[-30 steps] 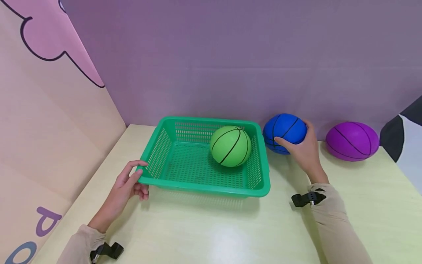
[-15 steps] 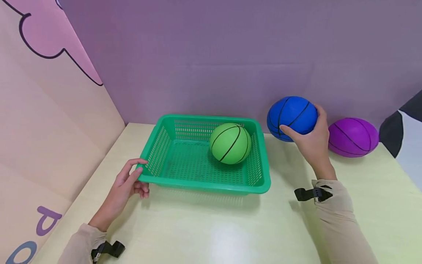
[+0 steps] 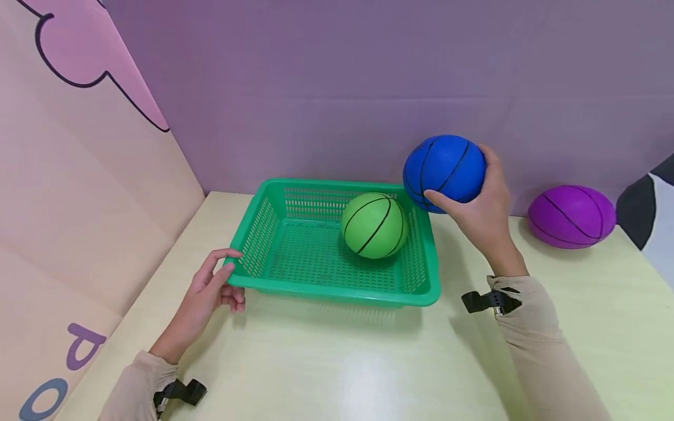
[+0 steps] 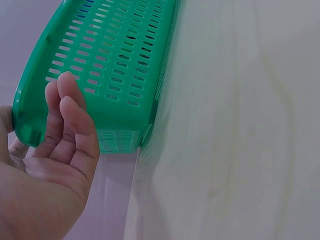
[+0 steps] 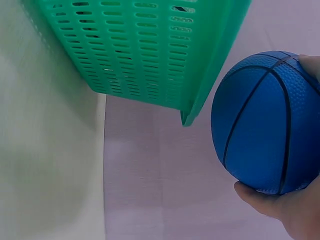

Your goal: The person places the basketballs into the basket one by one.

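My right hand (image 3: 484,213) grips a blue ball with black basketball lines (image 3: 444,172), thumb on the near side and fingers round its right. In the head view the ball overlaps the back right corner of a green plastic basket (image 3: 337,295); the right wrist view has the ball (image 5: 265,125) beside and above the basket rim (image 5: 215,65). Inside the basket, toward its right end, lies a light green ball (image 3: 375,225). My left hand (image 3: 205,292) pinches the basket's front left corner between thumb and forefinger, its other fingers curled under the rim (image 4: 27,100).
A purple ball (image 3: 572,217) lies on the pale table (image 3: 326,362) at the right, by the back edge. Behind the table rises a purple-grey backdrop (image 3: 316,88). A printed pale panel (image 3: 95,193) borders the left side.
The blue ball has been lifted off the table by my right hand, then carried left toward the basket. My left hand keeps its hold on the basket corner.
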Available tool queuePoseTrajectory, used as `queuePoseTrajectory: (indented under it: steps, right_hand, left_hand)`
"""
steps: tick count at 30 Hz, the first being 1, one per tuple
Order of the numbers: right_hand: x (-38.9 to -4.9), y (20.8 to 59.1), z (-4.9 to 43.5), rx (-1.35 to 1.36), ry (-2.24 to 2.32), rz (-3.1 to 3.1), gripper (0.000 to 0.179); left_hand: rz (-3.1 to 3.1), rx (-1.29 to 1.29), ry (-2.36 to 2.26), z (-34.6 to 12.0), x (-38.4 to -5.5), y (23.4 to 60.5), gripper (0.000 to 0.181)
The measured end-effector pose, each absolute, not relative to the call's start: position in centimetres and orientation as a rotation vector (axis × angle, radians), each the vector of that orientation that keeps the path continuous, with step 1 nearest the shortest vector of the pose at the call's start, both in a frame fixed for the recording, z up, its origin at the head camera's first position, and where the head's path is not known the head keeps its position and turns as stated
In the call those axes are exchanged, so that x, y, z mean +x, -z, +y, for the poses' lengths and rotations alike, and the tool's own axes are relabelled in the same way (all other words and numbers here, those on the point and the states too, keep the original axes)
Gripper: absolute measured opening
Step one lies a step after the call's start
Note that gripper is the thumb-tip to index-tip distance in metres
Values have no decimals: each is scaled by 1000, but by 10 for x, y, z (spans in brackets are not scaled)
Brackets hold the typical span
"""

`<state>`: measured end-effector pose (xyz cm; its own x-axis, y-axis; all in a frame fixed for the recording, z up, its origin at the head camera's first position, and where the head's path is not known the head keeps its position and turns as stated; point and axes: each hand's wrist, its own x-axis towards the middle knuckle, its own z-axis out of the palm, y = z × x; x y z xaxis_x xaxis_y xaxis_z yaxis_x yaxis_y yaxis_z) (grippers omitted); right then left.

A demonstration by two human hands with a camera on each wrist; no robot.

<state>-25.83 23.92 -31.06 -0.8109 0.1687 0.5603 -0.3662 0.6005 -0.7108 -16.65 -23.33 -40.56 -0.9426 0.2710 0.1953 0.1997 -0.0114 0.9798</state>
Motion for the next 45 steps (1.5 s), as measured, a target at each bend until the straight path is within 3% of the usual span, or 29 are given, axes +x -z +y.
queuePoseTrajectory:
  steps: [45]
  right_hand:
    - [-247, 265, 201, 406, -1021, -2352, 104]
  left_hand:
    - [2166, 539, -2142, -233, -165, 403, 30]
